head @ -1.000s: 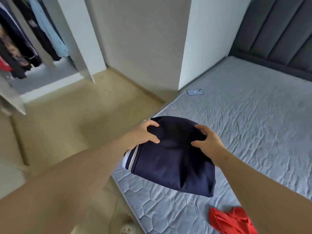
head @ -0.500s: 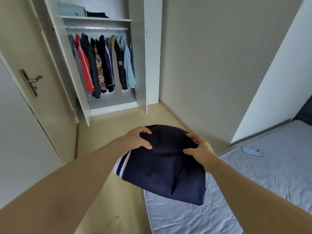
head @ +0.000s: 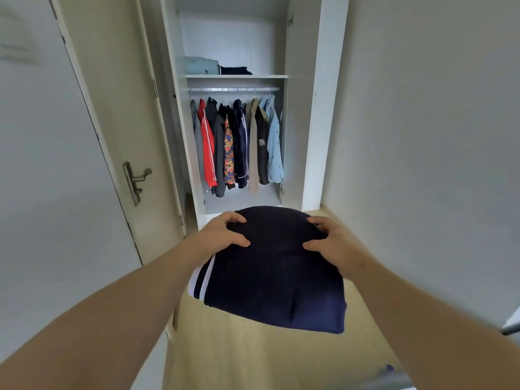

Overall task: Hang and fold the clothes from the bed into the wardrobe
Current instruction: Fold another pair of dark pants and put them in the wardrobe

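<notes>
Both grips clasp folded navy garment (head: 274,277) | white-striped edge | possibly shorts

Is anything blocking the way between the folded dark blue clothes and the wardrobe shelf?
Nothing visible blocks it. The folded navy garment is held by the left hand and right hand. The wardrobe doors are open, and the shelf has free space right of its folded clothes.

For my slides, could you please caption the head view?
Both hands carry a folded navy garment toward the open wardrobe.
</notes>
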{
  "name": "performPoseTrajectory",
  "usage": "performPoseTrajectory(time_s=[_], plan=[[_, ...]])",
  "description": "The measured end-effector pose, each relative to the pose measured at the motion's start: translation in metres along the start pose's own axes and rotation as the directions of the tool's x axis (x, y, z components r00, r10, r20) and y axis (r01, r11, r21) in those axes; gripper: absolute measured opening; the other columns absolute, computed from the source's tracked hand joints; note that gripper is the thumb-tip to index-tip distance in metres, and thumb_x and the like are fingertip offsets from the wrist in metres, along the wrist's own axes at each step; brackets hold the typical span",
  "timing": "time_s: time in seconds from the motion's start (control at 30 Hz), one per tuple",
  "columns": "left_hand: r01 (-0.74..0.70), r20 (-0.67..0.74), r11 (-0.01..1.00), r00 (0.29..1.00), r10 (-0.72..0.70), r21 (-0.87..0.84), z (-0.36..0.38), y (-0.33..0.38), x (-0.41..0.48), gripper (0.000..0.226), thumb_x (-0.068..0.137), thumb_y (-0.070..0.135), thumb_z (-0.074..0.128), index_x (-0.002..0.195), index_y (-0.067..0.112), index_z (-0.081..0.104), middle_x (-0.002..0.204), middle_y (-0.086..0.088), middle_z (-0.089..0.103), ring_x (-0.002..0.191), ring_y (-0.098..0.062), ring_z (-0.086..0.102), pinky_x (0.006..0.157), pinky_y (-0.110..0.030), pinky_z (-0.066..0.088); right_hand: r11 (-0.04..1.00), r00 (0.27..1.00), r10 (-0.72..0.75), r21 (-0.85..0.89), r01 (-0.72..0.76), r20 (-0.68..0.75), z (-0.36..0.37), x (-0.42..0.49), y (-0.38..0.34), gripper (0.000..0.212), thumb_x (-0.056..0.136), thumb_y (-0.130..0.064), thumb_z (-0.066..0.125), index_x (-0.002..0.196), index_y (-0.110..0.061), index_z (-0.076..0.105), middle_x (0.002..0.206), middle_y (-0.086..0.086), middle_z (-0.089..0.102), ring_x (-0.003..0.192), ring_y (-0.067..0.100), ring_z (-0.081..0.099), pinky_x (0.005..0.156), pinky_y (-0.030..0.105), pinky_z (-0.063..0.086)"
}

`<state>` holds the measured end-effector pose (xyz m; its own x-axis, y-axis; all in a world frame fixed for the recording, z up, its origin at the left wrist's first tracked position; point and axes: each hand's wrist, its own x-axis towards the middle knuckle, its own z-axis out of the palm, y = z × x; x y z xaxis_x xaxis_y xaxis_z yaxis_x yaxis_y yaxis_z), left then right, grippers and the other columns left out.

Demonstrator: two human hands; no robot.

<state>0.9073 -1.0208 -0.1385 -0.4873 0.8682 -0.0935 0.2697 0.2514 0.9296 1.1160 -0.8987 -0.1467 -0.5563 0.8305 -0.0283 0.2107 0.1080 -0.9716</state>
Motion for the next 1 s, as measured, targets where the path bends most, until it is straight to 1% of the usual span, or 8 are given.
performPoseTrajectory(time_s=[0.13,0.3,0.4,0.5,0.63,0.73,0.87,1.0], plan=[[0.038,-0.071,0.999,0.997,-0.040,-0.026,-0.033,-0.008,0.045,0.036,0.073,0.002,0.070,0.091,0.030,0.057,0.115,0.000,0.052,0.098,-0.021,0.054,0.075,-0.028,0.046,0.999,0.998,0.009,0.034,-0.011,0.059,0.029,0.059,-0.006,0.045,0.079,0.006,0.064,0.112,-0.023,0.056,0.115,0.006,0.054,0.099,0.023,0.057,0.084,0.033,0.050],[0.075,-0.139,0.994,0.987,-0.086,-0.079,-0.056,-0.019,0.114,0.035,0.073,-0.003,0.066,0.089,0.026,0.056,0.110,0.002,0.054,0.090,-0.018,0.055,0.068,-0.027,0.046,0.998,0.989,0.030,0.047,-0.037,0.145,0.048,0.150,-0.005,0.042,0.079,0.006,0.062,0.108,-0.023,0.056,0.111,0.006,0.053,0.087,0.019,0.056,0.066,0.025,0.048],[0.094,-0.161,0.992,0.981,-0.106,-0.084,-0.062,-0.011,0.181,0.034,0.074,-0.005,0.065,0.089,0.024,0.055,0.109,0.000,0.055,0.085,-0.017,0.056,0.064,-0.026,0.046,0.994,0.984,0.053,0.081,-0.067,0.169,0.047,0.219,-0.002,0.041,0.079,0.005,0.062,0.109,-0.022,0.055,0.115,0.008,0.054,0.093,0.024,0.057,0.071,0.028,0.049],[0.110,-0.159,0.993,0.981,-0.116,-0.048,-0.064,0.010,0.251,0.033,0.074,-0.005,0.065,0.090,0.023,0.055,0.111,-0.002,0.054,0.090,-0.021,0.055,0.072,-0.029,0.047,0.969,0.980,0.121,0.198,-0.151,0.155,0.035,0.289,-0.009,0.040,0.080,0.005,0.061,0.108,-0.023,0.054,0.117,0.009,0.056,0.095,0.027,0.058,0.077,0.035,0.051],[0.113,-0.252,0.981,0.956,-0.151,-0.159,-0.083,0.033,0.325,0.029,0.075,-0.006,0.062,0.088,0.020,0.055,0.105,-0.006,0.057,0.087,-0.023,0.056,0.069,-0.029,0.047,0.842,0.955,0.214,0.456,-0.287,0.205,0.026,0.364,-0.031,0.035,0.084,-0.024,0.061,0.117,-0.025,0.049,0.105,0.003,0.061,0.086,0.025,0.062,0.059,0.031,0.049],[0.094,-0.302,0.975,0.941,-0.153,-0.201,-0.103,0.045,0.361,0.027,0.076,-0.006,0.061,0.088,0.018,0.056,0.098,-0.006,0.059,0.083,-0.022,0.056,0.065,-0.028,0.044,0.767,0.916,0.308,0.502,-0.399,0.257,0.025,0.401,-0.043,0.030,0.080,-0.040,0.062,0.102,-0.019,0.063,0.085,0.007,0.073,0.071,0.030,0.069,0.051,0.032,0.053],[0.081,-0.266,0.987,0.957,-0.116,-0.139,-0.118,0.065,0.412,0.028,0.076,-0.006,0.062,0.089,0.018,0.056,0.101,-0.004,0.059,0.084,-0.021,0.055,0.065,-0.028,0.043,0.792,0.906,0.273,0.459,-0.403,0.323,0.029,0.454,-0.056,0.035,0.085,-0.042,0.057,0.111,-0.019,0.063,0.102,0.007,0.069,0.094,0.030,0.063,0.069,0.038,0.049],[0.058,-0.257,0.985,0.961,-0.099,-0.162,-0.133,0.078,0.468,0.028,0.076,-0.003,0.062,0.091,0.020,0.057,0.102,-0.006,0.059,0.087,-0.022,0.056,0.065,-0.030,0.045,0.780,0.915,0.222,0.502,-0.374,0.337,0.032,0.508,-0.061,0.034,0.082,-0.037,0.061,0.111,-0.018,0.061,0.098,0.010,0.071,0.090,0.033,0.064,0.062,0.037,0.051]])
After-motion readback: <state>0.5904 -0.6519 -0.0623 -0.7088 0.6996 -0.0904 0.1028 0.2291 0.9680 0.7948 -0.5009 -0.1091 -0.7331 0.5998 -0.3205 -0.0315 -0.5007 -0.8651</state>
